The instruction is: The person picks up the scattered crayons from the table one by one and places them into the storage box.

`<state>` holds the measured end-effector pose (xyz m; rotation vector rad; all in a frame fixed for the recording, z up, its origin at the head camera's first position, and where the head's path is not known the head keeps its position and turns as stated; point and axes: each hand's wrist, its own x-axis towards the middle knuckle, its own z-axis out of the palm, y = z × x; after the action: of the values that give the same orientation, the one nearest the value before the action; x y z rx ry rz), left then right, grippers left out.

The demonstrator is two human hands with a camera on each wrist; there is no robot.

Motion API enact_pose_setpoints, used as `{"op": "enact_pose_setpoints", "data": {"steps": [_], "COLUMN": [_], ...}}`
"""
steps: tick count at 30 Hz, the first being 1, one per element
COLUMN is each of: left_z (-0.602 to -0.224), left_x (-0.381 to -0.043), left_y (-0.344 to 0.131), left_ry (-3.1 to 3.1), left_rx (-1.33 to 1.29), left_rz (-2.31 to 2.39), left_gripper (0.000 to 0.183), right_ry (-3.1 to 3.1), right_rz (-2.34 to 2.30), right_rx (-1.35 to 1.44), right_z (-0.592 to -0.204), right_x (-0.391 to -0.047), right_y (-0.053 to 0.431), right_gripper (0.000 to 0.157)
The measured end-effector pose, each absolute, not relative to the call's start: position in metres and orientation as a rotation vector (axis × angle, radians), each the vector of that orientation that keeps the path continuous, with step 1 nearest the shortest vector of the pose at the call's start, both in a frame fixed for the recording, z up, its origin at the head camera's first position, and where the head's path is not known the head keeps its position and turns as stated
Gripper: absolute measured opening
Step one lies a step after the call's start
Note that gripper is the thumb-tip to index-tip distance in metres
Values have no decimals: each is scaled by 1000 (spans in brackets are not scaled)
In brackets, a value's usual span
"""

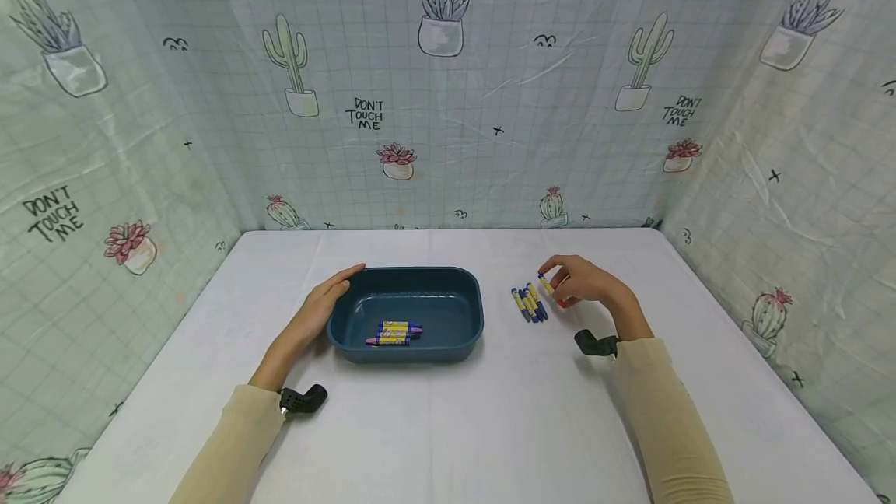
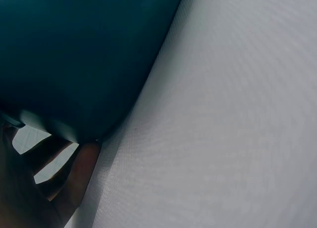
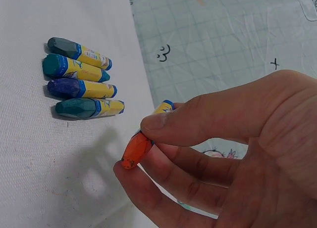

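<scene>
A dark teal plastic tray (image 1: 455,348) stands on the white table with several crayons (image 1: 395,334) lying side by side in it, in yellow wrappers. My left hand (image 1: 318,309) holds the tray's left end; its fingers (image 2: 81,173) touch the outer wall, and a digit laps the rim. Right of the tray, my right hand (image 1: 584,280) pinches an orange crayon (image 3: 137,150) between thumb and fingers, above the table. Beside that hand, several green and blue crayons (image 3: 81,88) lie in a row on the cloth.
The white table (image 1: 434,426) meets a patterned cloth backdrop (image 1: 448,99) at the back and both sides. Black wrist cameras (image 1: 302,399) are strapped below both hands.
</scene>
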<state>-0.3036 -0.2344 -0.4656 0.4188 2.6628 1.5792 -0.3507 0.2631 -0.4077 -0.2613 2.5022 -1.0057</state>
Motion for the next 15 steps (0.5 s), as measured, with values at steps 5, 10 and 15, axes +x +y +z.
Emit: {"op": "enact_pose_setpoints", "data": {"steps": [5,10,15], "left_z": [-466,-467,-466], "left_x": [-304,-306,-305], "left_y": [-234,-235,-234], "left_ry": [2652,2643,2672], "left_rx": [409,412,420], "left_rz": [1584,1586,1562], "left_gripper": [48,49,48], "right_ry": [2504,2502,2512], "right_rz": [-1012,-1019,-1011], "right_rx": [-287,-313,-329], "right_z": [-407,-405,-401], "right_x": [-350,-348,-346], "right_y": [263,263,261], "right_gripper": [55,54,53]}}
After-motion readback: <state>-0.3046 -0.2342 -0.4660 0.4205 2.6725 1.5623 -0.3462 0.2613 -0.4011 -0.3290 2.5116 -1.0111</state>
